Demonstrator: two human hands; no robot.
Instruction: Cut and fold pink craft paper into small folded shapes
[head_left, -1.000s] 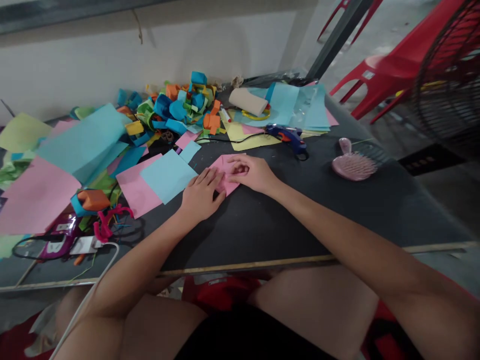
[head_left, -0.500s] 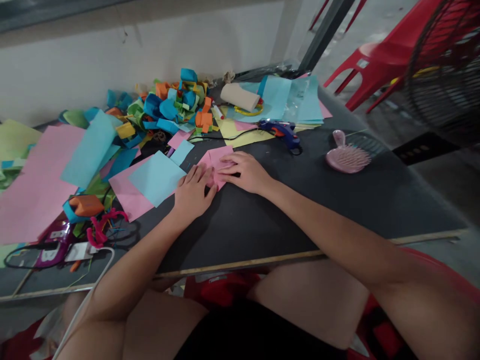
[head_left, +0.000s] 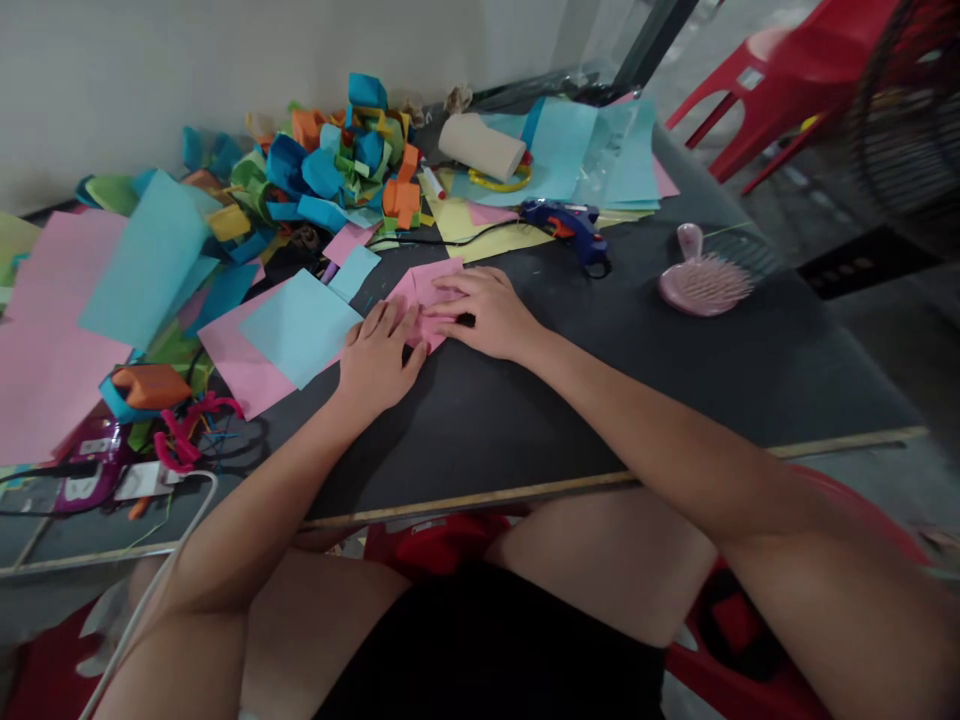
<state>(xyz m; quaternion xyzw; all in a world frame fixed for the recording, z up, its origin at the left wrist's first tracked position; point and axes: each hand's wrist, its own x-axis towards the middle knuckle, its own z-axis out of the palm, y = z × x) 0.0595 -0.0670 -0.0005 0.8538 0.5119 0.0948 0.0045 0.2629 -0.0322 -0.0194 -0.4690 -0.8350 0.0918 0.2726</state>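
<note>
A folded pink paper [head_left: 420, 288] lies on the dark table [head_left: 570, 400] in front of me. My left hand [head_left: 379, 355] rests flat on its near left part with the fingers stretched out. My right hand [head_left: 484, 312] lies over its right side, fingers pressing the paper down. A light blue square sheet [head_left: 300, 325] sits just left of my left hand, on top of a larger pink sheet [head_left: 240, 370].
A heap of folded coloured paper pieces [head_left: 337, 170] lies at the back by the wall. A blue glue gun [head_left: 570, 225], a paper roll [head_left: 480, 145] and a pink hairbrush [head_left: 701, 280] lie to the right. Loose sheets and cables cover the left side. Red chairs [head_left: 780, 70] stand beyond.
Both hands stay pressed on the pink paper; my right hand's fingers have slid slightly along it. The view has tilted down and nearer.
</note>
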